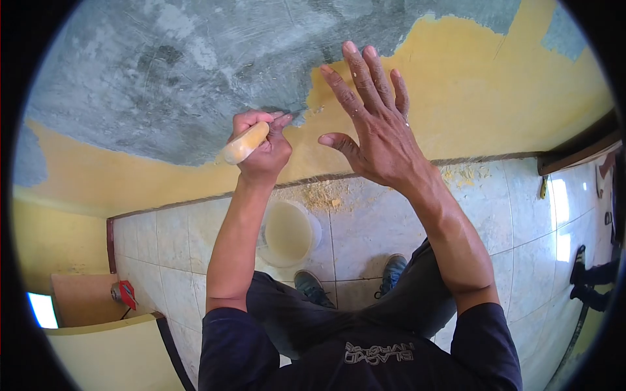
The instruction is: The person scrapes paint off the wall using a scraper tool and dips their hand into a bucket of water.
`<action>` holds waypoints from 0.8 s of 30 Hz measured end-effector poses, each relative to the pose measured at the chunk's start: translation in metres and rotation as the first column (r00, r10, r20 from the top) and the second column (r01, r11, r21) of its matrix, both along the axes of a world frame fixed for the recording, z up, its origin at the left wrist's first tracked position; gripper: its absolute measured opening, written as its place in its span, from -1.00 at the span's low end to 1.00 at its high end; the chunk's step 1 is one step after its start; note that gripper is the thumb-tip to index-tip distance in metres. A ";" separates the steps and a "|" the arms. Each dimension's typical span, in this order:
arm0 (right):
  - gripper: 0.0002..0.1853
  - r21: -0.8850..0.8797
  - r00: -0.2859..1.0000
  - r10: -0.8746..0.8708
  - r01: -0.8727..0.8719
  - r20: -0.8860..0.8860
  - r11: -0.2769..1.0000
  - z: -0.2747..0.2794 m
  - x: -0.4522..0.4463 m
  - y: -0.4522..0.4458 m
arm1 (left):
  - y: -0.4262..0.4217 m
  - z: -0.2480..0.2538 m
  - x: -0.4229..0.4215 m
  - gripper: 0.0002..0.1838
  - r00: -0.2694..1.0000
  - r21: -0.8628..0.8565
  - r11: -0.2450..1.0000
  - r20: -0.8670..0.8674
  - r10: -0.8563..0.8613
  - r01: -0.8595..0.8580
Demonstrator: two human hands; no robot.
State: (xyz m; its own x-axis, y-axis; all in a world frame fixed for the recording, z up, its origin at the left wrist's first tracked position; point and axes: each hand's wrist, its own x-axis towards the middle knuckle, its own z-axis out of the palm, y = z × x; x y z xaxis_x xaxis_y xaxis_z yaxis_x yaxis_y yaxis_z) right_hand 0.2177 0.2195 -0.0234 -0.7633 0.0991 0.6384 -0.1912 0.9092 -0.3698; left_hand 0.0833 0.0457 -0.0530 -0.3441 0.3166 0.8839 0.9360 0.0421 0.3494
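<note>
My left hand (264,146) is wrapped round a scraper (246,143) with a rounded, yellowish handle. Its blade is hard to make out and points at the ragged edge of yellow paint (469,85) on the wall. Bare grey surface (163,72) shows above and to the left of that edge. My right hand (378,124) is spread against the yellow part, right of the scraper, with fingers apart and nothing held. Dust and small flakes cling to its fingers.
A round white bucket (289,232) with cloudy contents stands on the tiled floor (365,225) between my arms. Paint scrapings (329,195) lie along the wall base. A dark wooden frame (580,151) is at right, near another person's leg (592,287). A pale panel (120,352) stands lower left.
</note>
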 end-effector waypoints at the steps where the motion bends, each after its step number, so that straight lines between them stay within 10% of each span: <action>1: -0.17 -0.005 1.000 -0.001 0.001 0.000 1.000 -0.002 0.001 0.000 | -0.002 0.003 0.003 -0.65 1.000 -0.030 1.000 0.019 -0.007 0.008; 11: -0.12 0.063 0.999 -0.030 0.028 0.028 0.998 -0.002 -0.001 0.002 | -0.001 0.009 0.005 -0.70 0.996 0.036 0.996 -0.040 -0.084 0.085; 20: -0.12 0.070 0.999 -0.031 0.029 0.021 0.997 0.000 0.001 0.001 | -0.004 0.005 -0.001 -0.71 0.929 -0.270 0.914 -0.298 0.218 -0.302; 22: -0.12 0.058 0.998 -0.037 0.034 0.041 0.998 -0.003 0.003 0.000 | 0.005 0.015 0.000 -0.71 0.995 0.055 0.997 -0.076 -0.057 0.061; 24: -0.16 0.020 1.000 -0.013 0.012 0.017 1.000 -0.001 0.003 0.002 | 0.011 0.013 0.003 -0.77 0.995 0.261 0.963 0.055 -0.089 0.071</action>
State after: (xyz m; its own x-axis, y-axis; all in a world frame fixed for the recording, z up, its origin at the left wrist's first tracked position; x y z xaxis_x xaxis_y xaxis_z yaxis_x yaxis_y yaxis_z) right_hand 0.2205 0.2215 -0.0247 -0.7726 0.0957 0.6276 -0.1739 0.9188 -0.3543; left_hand 0.0863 0.0563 -0.0400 -0.3873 0.1098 0.9154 0.9072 -0.1316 0.3996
